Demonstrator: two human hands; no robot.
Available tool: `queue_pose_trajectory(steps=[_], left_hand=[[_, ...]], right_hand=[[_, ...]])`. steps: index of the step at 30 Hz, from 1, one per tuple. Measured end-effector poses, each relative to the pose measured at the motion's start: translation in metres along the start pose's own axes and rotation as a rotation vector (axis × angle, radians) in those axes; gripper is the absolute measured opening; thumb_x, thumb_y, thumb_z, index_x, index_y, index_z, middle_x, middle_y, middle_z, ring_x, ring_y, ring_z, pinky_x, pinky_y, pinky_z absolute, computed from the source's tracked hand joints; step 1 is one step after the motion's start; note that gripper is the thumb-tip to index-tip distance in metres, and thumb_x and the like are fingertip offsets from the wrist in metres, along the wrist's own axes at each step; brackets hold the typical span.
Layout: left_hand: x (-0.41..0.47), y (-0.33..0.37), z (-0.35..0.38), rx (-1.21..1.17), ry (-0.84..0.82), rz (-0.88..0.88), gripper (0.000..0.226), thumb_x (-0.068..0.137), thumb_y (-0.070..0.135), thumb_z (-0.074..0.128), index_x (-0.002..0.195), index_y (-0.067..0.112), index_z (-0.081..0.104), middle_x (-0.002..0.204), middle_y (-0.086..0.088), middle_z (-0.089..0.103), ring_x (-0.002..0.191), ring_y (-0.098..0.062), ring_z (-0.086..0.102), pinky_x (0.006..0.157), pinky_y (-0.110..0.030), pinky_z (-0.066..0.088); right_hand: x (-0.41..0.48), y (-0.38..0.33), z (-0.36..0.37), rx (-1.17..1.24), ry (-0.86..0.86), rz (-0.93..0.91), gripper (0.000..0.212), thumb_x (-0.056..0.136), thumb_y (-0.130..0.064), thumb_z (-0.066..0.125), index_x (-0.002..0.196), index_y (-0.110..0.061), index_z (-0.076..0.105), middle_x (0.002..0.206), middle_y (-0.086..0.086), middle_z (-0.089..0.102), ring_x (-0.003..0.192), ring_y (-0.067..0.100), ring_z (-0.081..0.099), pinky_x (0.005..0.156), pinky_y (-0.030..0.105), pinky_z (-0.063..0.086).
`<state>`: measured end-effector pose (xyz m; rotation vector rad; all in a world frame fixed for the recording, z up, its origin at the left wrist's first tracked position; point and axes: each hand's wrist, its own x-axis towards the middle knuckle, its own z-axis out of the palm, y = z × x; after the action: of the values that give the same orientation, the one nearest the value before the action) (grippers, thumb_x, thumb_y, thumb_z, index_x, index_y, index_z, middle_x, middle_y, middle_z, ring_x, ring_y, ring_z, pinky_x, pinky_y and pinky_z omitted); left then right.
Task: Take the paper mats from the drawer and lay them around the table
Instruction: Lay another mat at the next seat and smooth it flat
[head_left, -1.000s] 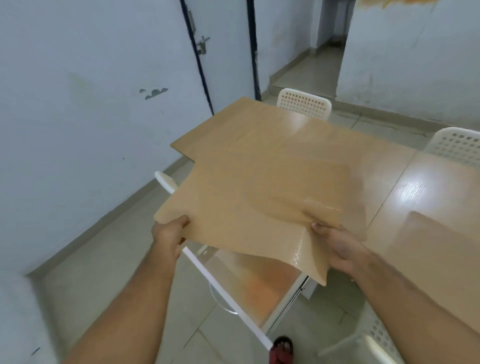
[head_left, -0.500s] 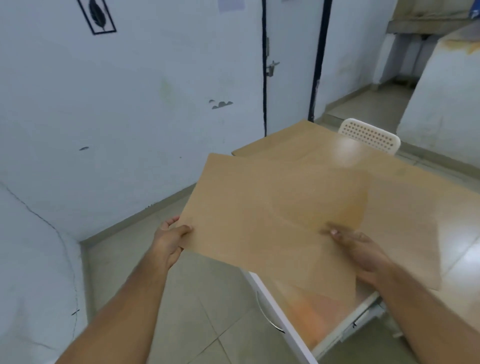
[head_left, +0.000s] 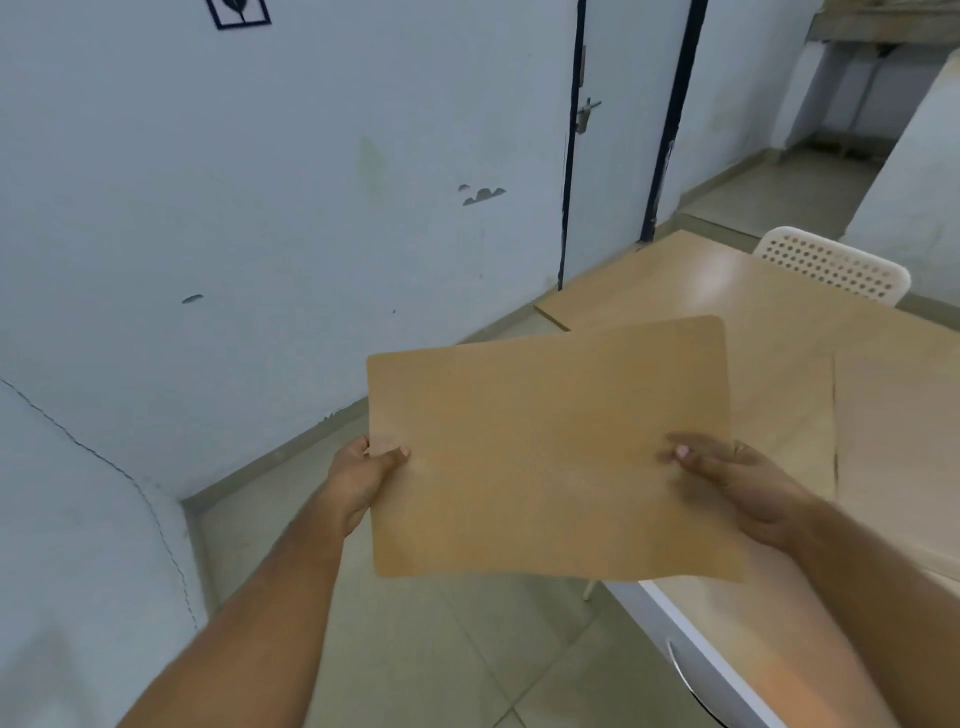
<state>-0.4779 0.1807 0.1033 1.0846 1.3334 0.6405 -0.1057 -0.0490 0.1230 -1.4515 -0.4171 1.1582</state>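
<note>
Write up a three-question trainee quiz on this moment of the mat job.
1. True or false: the mat lies flat on the table.
2. How many hands hold the mat? A) none B) one C) two
3. Fill in: at the table's far side stands a white perforated ____.

Key:
1. False. It is held in the air, in front of the table's corner.
2. C. The left hand and the right hand each pinch a side edge, thumb on top.
3. chair
</note>
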Motion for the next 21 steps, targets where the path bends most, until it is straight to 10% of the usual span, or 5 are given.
queue_pose_trajectory(steps=[8,21], left_hand=[[0.09,0.055,0.016,0.18,0.148,0.187,0.021,0.09,0.014,0.073,0.108,0.02,0.063,0.094,0.007,0.066,0.081,-0.011,0.062,0.073,-0.03,0.051],[0.264,0.159,0.118,0.365,0.204,0.354,0.045,0.089,0.019,0.072,0.131,0.02,0.054,0.127,-0.004,0.06,0.106,-0.026,0.061,0.078,-0.03,0.047]], right_hand=[[0.094,-0.002,0.051,0.002,0.209,0.028,0.024,0.09,-0.014,0.071,0.113,-0.009,0.07,0.1,0.012,0.075,0.075,0.025,0.071,0.063,0.035,0.059],[0.243,-0.068,0.056,-0.03,0.499,-0.064,0.03,0.089,-0.012,0.073,0.116,-0.016,0.061,0.094,0.004,0.069,0.076,0.023,0.066,0.063,0.031,0.052]])
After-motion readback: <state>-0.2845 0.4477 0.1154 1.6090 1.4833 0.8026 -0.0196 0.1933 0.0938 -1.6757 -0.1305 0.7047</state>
